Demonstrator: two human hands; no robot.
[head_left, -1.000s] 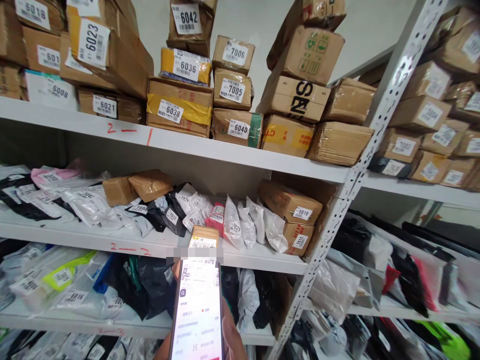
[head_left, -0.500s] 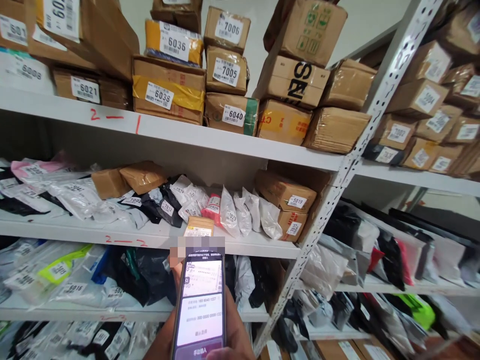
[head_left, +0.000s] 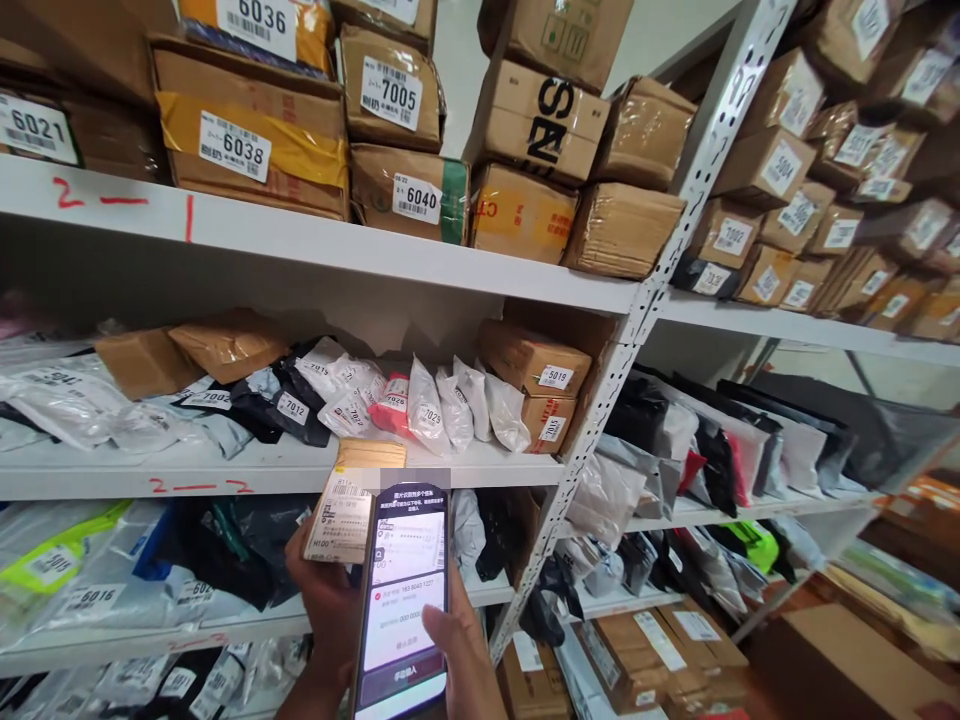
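— Those shelves (head_left: 315, 240) are crammed: numbered cartons up top, soft mailers (head_left: 427, 415) below, labels facing out so they read at a glance.

— And the person?

— The left hand (head_left: 326, 600) has its fingers wrapped around a small box (head_left: 349, 505), label tilted toward the eyes. The right hand (head_left: 461, 645) grips a phone (head_left: 405, 600) just beside it, thumb on the screen, likely for comparing.

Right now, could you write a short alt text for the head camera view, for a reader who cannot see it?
A person's right hand holds a lit smartphone while the left hand holds a small labelled parcel just behind it. They face white metal shelves crowded with numbered cardboard boxes above and plastic mailer bags below.
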